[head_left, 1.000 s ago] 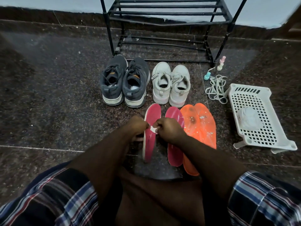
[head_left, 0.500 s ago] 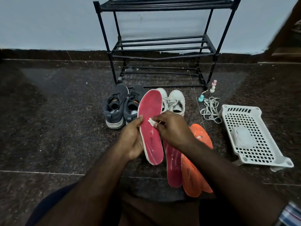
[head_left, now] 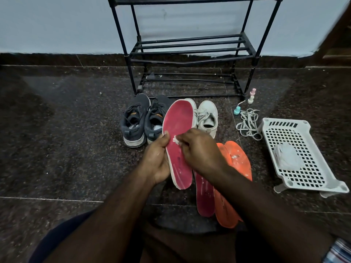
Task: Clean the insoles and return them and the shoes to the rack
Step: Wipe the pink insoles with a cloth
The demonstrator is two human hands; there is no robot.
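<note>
Head view, left hand (head_left: 157, 160) grip curled round red insole (head_left: 178, 133), right hand (head_left: 199, 150) pinching white wad (head_left: 176, 139) against it

A dark speckled polished-stone floor (head_left: 66, 149) runs to a pale bluish-white painted wall (head_left: 57, 25), with a dark stone skirting band (head_left: 47, 59) along the wall's foot. Thin pale grout lines cross the floor slabs. At the far right edge stands a brown wooden piece (head_left: 340, 38), blurred. The light is dim and even, with a faint sheen on the stone.
</note>
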